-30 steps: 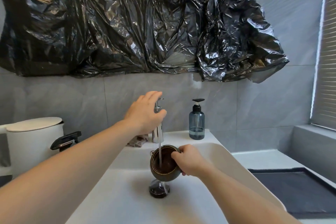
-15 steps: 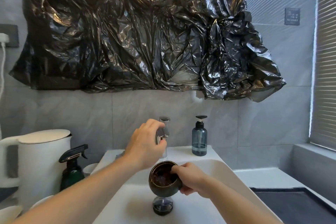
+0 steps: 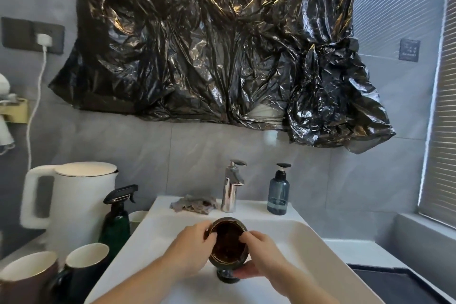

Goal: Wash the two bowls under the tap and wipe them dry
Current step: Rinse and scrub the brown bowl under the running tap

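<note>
A small dark bowl point(image 3: 228, 244) with a brown inside and a gold rim is held over the white sink point(image 3: 318, 249), tilted toward me. My left hand point(image 3: 191, 249) grips its left rim, thumb on the edge. My right hand point(image 3: 261, 256) holds its right side, fingers under the base and fingertips reaching inside. The chrome tap point(image 3: 232, 187) stands behind the bowl with no water running. A grey cloth point(image 3: 193, 203) lies crumpled on the sink ledge left of the tap. The dark drain plug point(image 3: 225, 276) shows just below the bowl. I see no second bowl.
A blue soap pump bottle point(image 3: 278, 192) stands right of the tap. Left of the sink are a white kettle point(image 3: 74, 202), a dark green spray bottle point(image 3: 117, 222) and cups point(image 3: 86, 261). A dark mat point(image 3: 399, 284) lies on the counter to the right.
My left hand has left the tap handle and come down onto the bowl's left rim. The water stream seen a second ago has stopped. The camera has tilted upward.
</note>
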Demonstrator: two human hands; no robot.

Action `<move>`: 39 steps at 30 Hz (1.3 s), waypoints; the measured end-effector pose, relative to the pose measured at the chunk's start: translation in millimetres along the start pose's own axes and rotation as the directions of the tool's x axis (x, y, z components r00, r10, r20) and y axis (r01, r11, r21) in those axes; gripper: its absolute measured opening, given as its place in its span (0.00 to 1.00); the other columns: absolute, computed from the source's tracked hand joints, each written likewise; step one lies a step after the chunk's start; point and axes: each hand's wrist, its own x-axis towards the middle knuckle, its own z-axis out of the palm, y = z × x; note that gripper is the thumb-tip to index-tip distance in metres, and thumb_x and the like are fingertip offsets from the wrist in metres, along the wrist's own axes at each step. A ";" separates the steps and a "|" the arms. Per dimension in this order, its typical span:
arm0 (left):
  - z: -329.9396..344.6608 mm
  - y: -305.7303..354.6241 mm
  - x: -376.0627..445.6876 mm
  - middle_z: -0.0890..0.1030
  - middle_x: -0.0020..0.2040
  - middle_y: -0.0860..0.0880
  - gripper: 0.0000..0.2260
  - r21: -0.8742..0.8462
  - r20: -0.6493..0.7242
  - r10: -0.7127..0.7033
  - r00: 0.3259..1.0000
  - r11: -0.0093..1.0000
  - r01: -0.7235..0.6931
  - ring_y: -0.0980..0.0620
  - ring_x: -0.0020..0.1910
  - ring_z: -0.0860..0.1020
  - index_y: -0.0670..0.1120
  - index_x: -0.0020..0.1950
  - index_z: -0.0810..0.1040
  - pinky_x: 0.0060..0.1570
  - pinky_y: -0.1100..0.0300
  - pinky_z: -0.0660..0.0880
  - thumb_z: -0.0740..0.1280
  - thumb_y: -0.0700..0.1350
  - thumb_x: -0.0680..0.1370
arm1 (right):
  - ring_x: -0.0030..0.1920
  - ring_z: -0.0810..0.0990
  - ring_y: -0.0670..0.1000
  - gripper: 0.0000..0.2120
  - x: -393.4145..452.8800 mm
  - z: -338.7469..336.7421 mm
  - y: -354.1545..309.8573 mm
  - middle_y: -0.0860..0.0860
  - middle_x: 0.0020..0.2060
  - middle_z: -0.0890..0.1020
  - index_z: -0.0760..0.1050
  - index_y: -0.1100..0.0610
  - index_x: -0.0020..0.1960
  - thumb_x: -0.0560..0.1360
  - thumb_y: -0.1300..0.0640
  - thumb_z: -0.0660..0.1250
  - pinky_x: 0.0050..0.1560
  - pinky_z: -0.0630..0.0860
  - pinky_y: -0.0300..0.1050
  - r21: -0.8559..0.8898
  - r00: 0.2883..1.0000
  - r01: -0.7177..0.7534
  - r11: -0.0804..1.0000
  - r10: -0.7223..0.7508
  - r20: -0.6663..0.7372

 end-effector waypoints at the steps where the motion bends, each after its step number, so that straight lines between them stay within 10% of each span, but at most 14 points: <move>1: 0.1 -0.7 -1.2 0.84 0.50 0.56 0.10 0.080 -0.027 0.039 0.999 0.996 -0.037 0.53 0.43 0.81 0.58 0.61 0.79 0.49 0.55 0.80 0.60 0.53 0.85 | 0.42 0.88 0.63 0.10 -0.1 -1.1 2.6 0.62 0.54 0.84 0.77 0.60 0.60 0.83 0.59 0.62 0.43 0.86 0.57 -0.029 0.999 0.035 0.999 -0.035 0.010; 11: -1.5 7.5 -10.0 0.85 0.58 0.54 0.17 0.104 -0.078 0.166 0.983 0.982 -0.158 0.47 0.53 0.81 0.62 0.71 0.70 0.55 0.53 0.76 0.66 0.48 0.84 | 0.51 0.84 0.50 0.11 -2.1 -1.1 11.6 0.44 0.56 0.82 0.73 0.45 0.63 0.83 0.57 0.62 0.46 0.85 0.48 -0.448 0.918 0.342 0.826 -0.396 -0.029; 39: -1.8 1.9 -8.5 0.86 0.58 0.49 0.20 0.401 -0.115 0.295 0.949 0.888 -0.227 0.44 0.54 0.83 0.60 0.70 0.69 0.56 0.49 0.81 0.70 0.46 0.82 | 0.47 0.77 0.53 0.19 -5.8 0.6 8.4 0.51 0.57 0.82 0.65 0.46 0.65 0.80 0.52 0.70 0.43 0.71 0.46 -0.787 0.918 0.265 0.558 -0.395 0.029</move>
